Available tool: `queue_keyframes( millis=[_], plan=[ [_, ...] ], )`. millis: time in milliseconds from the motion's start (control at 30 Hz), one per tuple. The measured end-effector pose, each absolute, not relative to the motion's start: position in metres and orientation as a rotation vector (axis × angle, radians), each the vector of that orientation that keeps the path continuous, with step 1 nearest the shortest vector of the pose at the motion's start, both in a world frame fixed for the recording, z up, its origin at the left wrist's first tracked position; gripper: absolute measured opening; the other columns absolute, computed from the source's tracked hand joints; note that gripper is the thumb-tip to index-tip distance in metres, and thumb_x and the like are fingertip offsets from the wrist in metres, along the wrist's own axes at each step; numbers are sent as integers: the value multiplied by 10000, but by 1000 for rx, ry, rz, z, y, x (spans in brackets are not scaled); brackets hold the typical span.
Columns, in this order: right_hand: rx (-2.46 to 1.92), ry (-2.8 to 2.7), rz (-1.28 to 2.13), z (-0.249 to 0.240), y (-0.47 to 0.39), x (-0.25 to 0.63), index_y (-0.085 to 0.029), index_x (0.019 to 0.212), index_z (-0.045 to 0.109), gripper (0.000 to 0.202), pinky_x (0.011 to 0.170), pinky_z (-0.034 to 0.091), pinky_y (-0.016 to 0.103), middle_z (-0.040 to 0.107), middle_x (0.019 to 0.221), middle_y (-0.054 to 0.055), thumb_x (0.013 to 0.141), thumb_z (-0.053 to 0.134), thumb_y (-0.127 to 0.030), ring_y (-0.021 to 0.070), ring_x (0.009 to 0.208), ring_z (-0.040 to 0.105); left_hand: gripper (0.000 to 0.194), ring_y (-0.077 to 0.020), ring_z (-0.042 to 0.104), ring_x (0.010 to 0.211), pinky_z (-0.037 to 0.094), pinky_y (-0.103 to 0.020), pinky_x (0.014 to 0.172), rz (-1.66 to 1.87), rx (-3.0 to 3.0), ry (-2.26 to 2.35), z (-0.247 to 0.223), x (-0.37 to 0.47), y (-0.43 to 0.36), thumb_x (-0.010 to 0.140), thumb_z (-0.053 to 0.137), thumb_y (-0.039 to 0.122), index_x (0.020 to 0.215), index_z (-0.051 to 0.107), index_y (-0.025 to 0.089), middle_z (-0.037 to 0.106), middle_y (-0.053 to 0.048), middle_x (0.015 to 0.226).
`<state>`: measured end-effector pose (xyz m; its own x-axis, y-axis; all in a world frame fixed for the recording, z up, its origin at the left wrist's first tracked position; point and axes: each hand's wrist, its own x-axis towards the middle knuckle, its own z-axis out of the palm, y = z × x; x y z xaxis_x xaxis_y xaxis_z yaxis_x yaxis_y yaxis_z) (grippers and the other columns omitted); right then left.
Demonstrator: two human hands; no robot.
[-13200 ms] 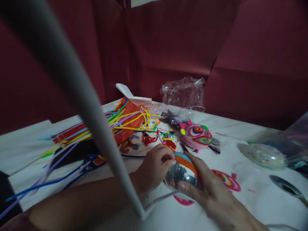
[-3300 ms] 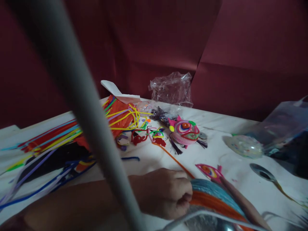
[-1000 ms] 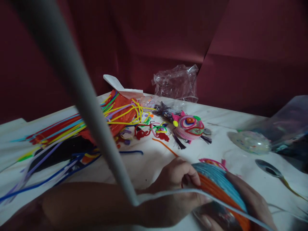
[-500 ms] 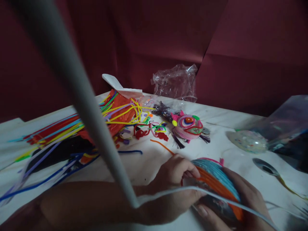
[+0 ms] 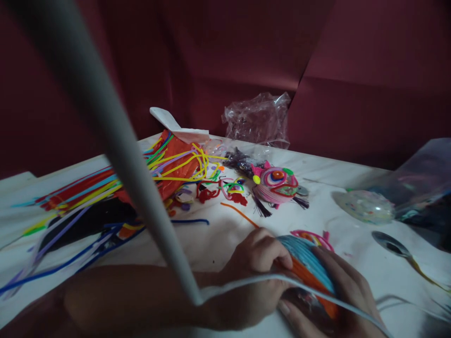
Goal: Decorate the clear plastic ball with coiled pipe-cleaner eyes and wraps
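Blue and orange wire is wound over a shiny ball (image 5: 310, 277) held low at the near edge of the table (image 5: 225, 239). The left hand (image 5: 253, 277) has its fingers curled shut on the ball's left side. The right hand (image 5: 338, 295) cups its right side and underside, fingers closed around it; the wrist is cut off by the frame. A blurred grey rod (image 5: 105, 126) and thin white cord (image 5: 282, 281) cross in front, hiding part of the left forearm and the ball. A pink fish-like figure (image 5: 276, 185) lies well beyond.
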<state>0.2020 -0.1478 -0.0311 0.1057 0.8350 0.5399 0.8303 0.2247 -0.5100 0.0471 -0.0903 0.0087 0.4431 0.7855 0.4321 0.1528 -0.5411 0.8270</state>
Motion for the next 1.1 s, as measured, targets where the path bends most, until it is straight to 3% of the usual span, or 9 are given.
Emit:
queue_keyframes(
  millis=[167,400,733,1000,1100],
  plan=[
    [-1572,-1615,130,-32,-147,202,-236,1320,421,676,818,525,428,458,1291,121,729,642,-477,352,1132,506,182,-119,469,706,367,-226,626,1132,1977,760,8,46,-86,705,604,41,699,477,172,507,7,729],
    [-1614,-1673,142,-30,-143,207,-251,1340,382,661,835,518,405,452,1285,102,769,594,-508,323,1128,511,117,-109,489,731,371,-215,635,1006,1906,747,11,42,-77,742,577,52,699,531,149,529,-4,785],
    [-1618,-1963,-15,-26,-140,221,-274,1396,264,693,742,571,396,420,1283,127,815,556,-512,326,1134,521,181,-115,429,675,332,-244,624,813,1912,864,25,44,-82,764,487,57,657,407,180,469,21,697],
    [-1621,-1919,58,-21,-136,221,-236,1365,333,665,860,517,468,447,1272,140,813,570,-523,346,1161,493,140,-139,481,755,380,-256,676,1017,2218,674,2,43,-80,825,487,105,704,485,175,522,-16,775],
    [-1643,-1893,82,-21,-132,223,-230,1352,340,676,827,537,440,469,1254,140,803,569,-551,331,1135,517,57,-134,501,763,400,-246,683,1047,2139,735,4,44,-78,794,582,130,800,546,173,545,-10,813]
  ],
)
